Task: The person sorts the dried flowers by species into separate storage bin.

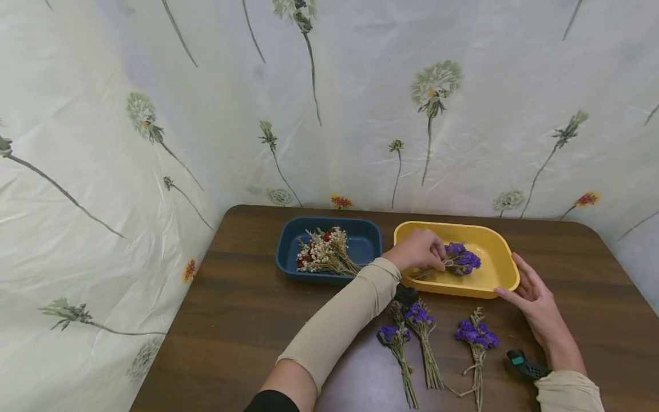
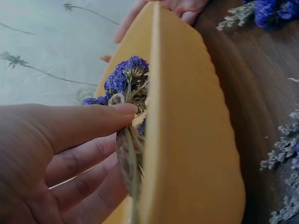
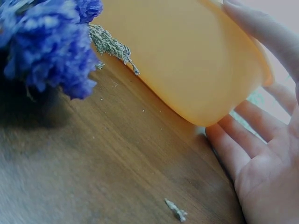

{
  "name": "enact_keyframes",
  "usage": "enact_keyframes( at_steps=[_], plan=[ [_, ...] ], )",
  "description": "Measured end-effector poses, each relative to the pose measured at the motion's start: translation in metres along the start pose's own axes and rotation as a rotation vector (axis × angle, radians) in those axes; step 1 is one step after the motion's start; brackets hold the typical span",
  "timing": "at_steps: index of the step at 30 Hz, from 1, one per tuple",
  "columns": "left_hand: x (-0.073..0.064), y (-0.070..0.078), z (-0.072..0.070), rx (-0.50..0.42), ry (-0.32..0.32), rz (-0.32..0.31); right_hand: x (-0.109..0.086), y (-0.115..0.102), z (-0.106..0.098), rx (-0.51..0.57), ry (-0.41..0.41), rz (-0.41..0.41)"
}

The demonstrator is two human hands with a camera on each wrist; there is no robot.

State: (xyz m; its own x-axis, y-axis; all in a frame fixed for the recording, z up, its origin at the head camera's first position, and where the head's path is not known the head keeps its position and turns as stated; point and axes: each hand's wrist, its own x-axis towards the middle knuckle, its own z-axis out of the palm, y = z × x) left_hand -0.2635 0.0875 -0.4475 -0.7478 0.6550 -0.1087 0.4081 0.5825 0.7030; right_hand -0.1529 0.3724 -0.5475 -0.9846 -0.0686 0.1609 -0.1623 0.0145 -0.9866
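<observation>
My left hand (image 1: 419,250) reaches into the yellow tray (image 1: 491,260) and pinches the tied stems of a bundle of dried purple flowers (image 1: 463,260). In the left wrist view, thumb and fingers meet at the stems (image 2: 131,158), just below the twine knot (image 2: 117,98). Part of the bundle hides behind the tray's wall there. My right hand (image 1: 538,306) holds the tray's right end, thumb at the front corner of the rim and fingers along the outer side. The right wrist view has these fingers (image 3: 233,149) against the tray's outer wall.
Left of the yellow tray stands a blue tray (image 1: 366,237) holding dried white and red flowers (image 1: 324,252). Three purple bundles lie in front, a left one (image 1: 396,343), a middle one (image 1: 424,335) and a right one (image 1: 477,343). A patterned curtain (image 1: 355,114) hangs behind the table.
</observation>
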Motion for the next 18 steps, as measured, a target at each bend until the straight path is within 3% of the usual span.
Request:
enact_keyframes(
  at_steps=[12,18],
  plan=[
    [0.003,0.005,0.013,0.196,-0.012,-0.043,-0.002,0.000,0.001,0.013,-0.001,-0.006],
    [0.000,0.001,0.010,0.170,-0.014,-0.017,-0.001,-0.001,0.001,0.022,-0.003,-0.009]
  ],
)
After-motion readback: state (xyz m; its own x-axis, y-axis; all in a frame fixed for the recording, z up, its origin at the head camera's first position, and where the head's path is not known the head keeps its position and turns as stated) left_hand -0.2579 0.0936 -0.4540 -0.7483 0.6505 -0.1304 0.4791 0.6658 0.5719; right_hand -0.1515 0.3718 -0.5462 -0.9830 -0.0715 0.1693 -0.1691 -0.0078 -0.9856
